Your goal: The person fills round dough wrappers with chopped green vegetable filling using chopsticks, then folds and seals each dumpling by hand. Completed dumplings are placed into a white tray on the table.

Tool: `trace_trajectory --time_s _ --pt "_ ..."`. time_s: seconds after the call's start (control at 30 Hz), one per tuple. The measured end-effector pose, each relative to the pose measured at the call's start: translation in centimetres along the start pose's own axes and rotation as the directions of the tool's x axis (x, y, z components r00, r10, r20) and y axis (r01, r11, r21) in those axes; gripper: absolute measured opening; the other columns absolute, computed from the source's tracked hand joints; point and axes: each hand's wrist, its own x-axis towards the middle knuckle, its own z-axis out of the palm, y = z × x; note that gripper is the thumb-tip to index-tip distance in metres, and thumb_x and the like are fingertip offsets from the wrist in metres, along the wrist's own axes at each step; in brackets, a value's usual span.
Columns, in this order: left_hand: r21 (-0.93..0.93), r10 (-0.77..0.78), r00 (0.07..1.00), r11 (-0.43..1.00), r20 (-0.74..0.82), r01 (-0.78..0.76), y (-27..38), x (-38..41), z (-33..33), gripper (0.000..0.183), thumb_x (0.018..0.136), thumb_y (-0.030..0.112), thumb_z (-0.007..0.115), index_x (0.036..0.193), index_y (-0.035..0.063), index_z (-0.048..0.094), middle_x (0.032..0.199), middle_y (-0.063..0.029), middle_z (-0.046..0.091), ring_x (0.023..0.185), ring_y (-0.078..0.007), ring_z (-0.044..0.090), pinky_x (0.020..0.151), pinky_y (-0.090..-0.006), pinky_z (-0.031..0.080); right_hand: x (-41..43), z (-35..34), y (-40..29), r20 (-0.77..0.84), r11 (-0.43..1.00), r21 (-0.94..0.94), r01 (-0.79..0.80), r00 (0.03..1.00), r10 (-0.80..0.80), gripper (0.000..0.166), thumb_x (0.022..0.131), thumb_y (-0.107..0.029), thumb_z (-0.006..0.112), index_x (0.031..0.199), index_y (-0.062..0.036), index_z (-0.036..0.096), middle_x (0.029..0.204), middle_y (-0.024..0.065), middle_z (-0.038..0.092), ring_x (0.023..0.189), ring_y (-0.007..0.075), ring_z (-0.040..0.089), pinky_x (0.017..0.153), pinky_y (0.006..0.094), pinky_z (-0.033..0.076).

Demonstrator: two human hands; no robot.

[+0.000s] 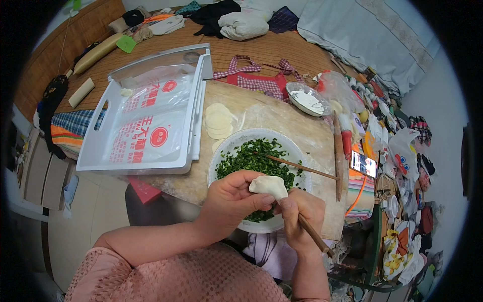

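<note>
A folded dough dumpling (268, 185) is pinched between the fingers of my left hand (230, 202) and my right hand (306, 213). My right hand also grips wooden chopsticks (314, 233), whose thick ends point down toward my body. Below both hands sits a white bowl (260, 227) with chopped green filling (249, 158). Another wooden stick (302, 166) leans across its right rim. Behind the bowl, round dough wrappers (219, 120) lie overlapped on the floured wooden board (260, 113). My hands cover part of the bowl.
Left of the board stands a white plastic drawer (185, 166), lined with printed bags (151, 113); a small pale dough piece (126, 92) lies inside. A flour bowl (309, 102), rolling pin (338, 158) and lit phone (363, 164) are at right. A checked apron (256, 81) lies behind.
</note>
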Motion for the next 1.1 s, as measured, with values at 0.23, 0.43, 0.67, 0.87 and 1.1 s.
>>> trace_trajectory --time_s 0.23,0.43,0.67,0.87,1.1 --pt "0.031 -0.028 0.999 0.999 0.020 0.027 0.1 0.1 0.2 0.034 0.086 -0.003 0.063 0.119 -0.0010 0.052 0.107 -0.0114 0.064 0.093 -0.0154 0.064 0.079 -0.0271 0.055 -0.3 -0.2 -0.2 -0.013 0.994 -0.099 0.045 0.999 -0.047 0.017 0.077 -0.001 0.067 0.065 -0.0035 0.055 0.057 0.0093 0.049 0.049 0.0270 0.050 0.046 0.0362 0.039" --pt "-0.055 -0.232 0.972 0.972 -0.040 0.230 3.4 -0.1 -0.8 0.032 0.094 0.014 0.057 0.124 0.0059 0.050 0.107 -0.0105 0.065 0.088 -0.0159 0.066 0.074 -0.0302 0.057 -0.9 -2.1 -1.2 -0.002 0.988 0.151 -0.010 1.000 0.011 0.025 0.081 -0.021 0.067 0.066 -0.0036 0.059 0.055 0.0083 0.051 0.048 0.0248 0.052 0.047 0.0337 0.039" --pt "-0.408 -0.257 0.957 0.866 0.134 0.290 5.8 -0.8 -3.9 0.035 0.100 0.026 0.045 0.127 0.0034 0.047 0.113 -0.0130 0.064 0.091 -0.0191 0.068 0.077 -0.0347 0.058 -1.6 -0.7 -0.5 -0.101 0.995 0.074 -0.074 0.992 0.082 0.023 0.080 -0.018 0.066 0.065 -0.0015 0.060 0.056 0.0098 0.054 0.049 0.0251 0.054 0.047 0.0333 0.041" --pt "-0.482 -0.246 0.958 0.828 0.146 0.286 6.4 -1.6 -5.1 0.039 0.102 0.030 0.038 0.127 0.0011 0.047 0.115 -0.0136 0.063 0.092 -0.0198 0.068 0.078 -0.0368 0.058 -1.5 -0.2 -0.1 -0.094 0.998 0.020 -0.057 0.994 0.059 0.033 0.089 -0.022 0.056 0.063 -0.0018 0.056 0.054 0.0092 0.052 0.047 0.0214 0.051 0.047 0.0320 0.037" --pt "-0.506 -0.204 0.973 0.832 0.105 0.229 8.9 -2.4 -7.6 0.041 0.103 0.033 0.035 0.123 0.0016 0.049 0.114 -0.0133 0.064 0.092 -0.0194 0.067 0.080 -0.0367 0.057 -1.6 0.2 0.4 -0.111 0.996 -0.016 -0.084 0.990 0.082 0.035 0.090 -0.023 0.053 0.062 -0.0015 0.056 0.053 0.0093 0.051 0.046 0.0216 0.048 0.047 0.0328 0.035"
